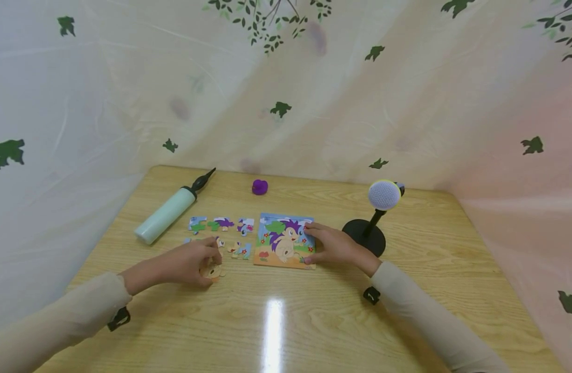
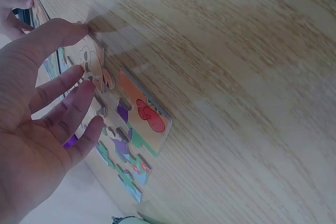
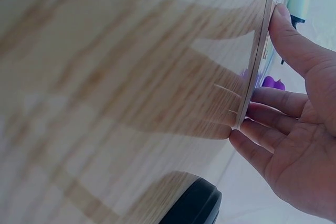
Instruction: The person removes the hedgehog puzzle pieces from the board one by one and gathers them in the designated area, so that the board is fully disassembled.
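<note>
A square puzzle board [image 1: 282, 243] with a purple-spined hedgehog picture lies flat mid-table. My right hand [image 1: 330, 247] rests at its right edge. The fingers touch the upper right part and the thumb sits at the near right corner. In the right wrist view those fingertips [image 3: 252, 103] and the thumb meet the board's thin edge [image 3: 258, 72]. My left hand [image 1: 206, 263] is left of the board. It pinches a beige puzzle piece [image 1: 214, 271] between thumb and fingertips, low on the table. The piece [image 2: 90, 62] shows a line drawing in the left wrist view.
Several loose pieces [image 1: 224, 224] lie in two rows left of the board, one with a red flower [image 2: 145, 115]. A pale green hand pump [image 1: 166, 212] lies at the back left, with a purple lump [image 1: 260, 187] behind it. A round-headed microphone stand [image 1: 366, 234] is right of the board.
</note>
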{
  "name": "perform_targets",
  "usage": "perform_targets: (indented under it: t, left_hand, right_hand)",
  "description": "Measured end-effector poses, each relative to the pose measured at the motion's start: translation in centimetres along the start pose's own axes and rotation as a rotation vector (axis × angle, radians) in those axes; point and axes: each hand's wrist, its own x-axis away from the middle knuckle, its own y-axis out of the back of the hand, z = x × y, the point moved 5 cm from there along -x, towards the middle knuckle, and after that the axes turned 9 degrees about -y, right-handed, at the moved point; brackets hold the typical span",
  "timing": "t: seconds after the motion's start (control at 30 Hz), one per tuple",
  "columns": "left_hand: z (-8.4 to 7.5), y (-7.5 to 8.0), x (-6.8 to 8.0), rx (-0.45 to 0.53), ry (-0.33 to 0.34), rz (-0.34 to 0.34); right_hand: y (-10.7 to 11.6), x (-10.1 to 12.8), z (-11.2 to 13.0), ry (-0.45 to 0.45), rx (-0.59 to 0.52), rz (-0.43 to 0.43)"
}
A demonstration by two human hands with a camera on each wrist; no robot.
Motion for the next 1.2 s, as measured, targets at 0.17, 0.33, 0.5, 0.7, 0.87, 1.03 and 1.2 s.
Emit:
perform_targets:
  t: [0.17,0.33,0.5,0.7,0.87,1.03,1.2]
  left_hand:
    - [0.0,-0.1,-0.1,-0.011,0.009,-0.007]
    - [0.0,-0.1,-0.1,-0.055,0.005,-0.012]
    - [-0.3,0.2,-0.5,-0.162,-0.011,-0.033]
    - [-1.2,0.8,-2.6,-0.229,-0.064,-0.064]
    - [-2.7,0.6,-6.1,-0.222,-0.141,-0.071]
    - [-4.3,-0.4,-10.1,-0.185,-0.193,-0.044]
    - [-5.4,-1.5,-13.7,-0.161,-0.231,0.004]
  right_hand:
    - [-0.1,-0.1,-0.1,0.002,0.006,-0.002]
    - [-0.2,-0.1,-0.1,0.003,0.007,-0.004]
    - [-0.3,-0.2,-0.1,0.003,0.009,-0.005]
    - [-0.4,-0.2,-0.2,0.0,0.004,-0.007]
    - [-0.3,-0.1,-0.4,-0.006,0.001,-0.008]
    - [-0.1,0.1,-0.4,-0.019,-0.023,-0.004]
    - [0.0,0.2,-0.6,-0.012,-0.045,0.006]
